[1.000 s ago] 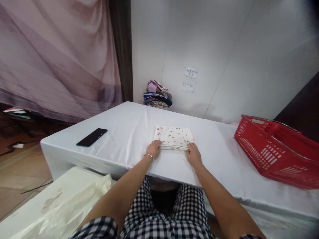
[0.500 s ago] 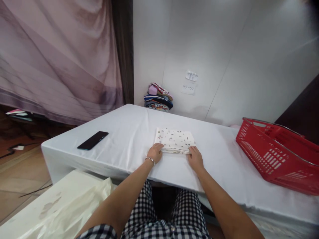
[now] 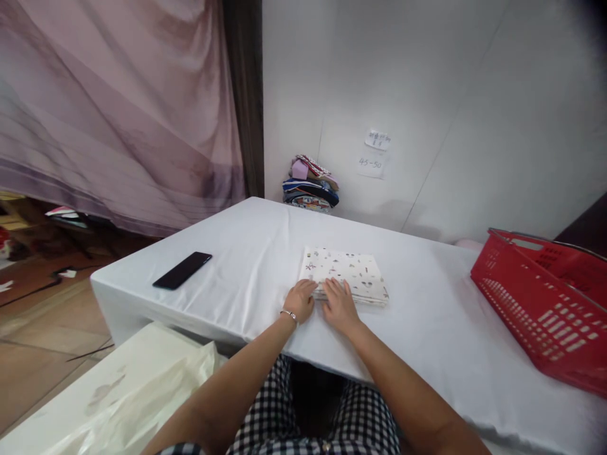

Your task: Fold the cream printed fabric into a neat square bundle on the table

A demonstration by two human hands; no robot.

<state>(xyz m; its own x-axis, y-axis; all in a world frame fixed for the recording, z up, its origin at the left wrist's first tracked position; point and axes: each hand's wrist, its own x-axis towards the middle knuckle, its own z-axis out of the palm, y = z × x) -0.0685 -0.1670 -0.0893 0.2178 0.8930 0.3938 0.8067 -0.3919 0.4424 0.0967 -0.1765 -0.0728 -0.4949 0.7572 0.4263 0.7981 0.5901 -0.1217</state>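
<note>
Both hands — left hand [image 3: 301, 299], right hand [image 3: 337, 302] — seemingly flat, fingers spread, on folded cloth [image 3: 348, 275].

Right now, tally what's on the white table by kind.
Folded patterned cloth: 1, under both hands
Black phone: 1
Red basket: 1
Stack of folded clothes at the wall: 1
Total: 4

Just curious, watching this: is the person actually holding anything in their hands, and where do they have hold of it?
Nothing is gripped. Both the left hand and right hand rest on the near-left edge of the folded patterned cloth, which lies flat on the table.
</note>
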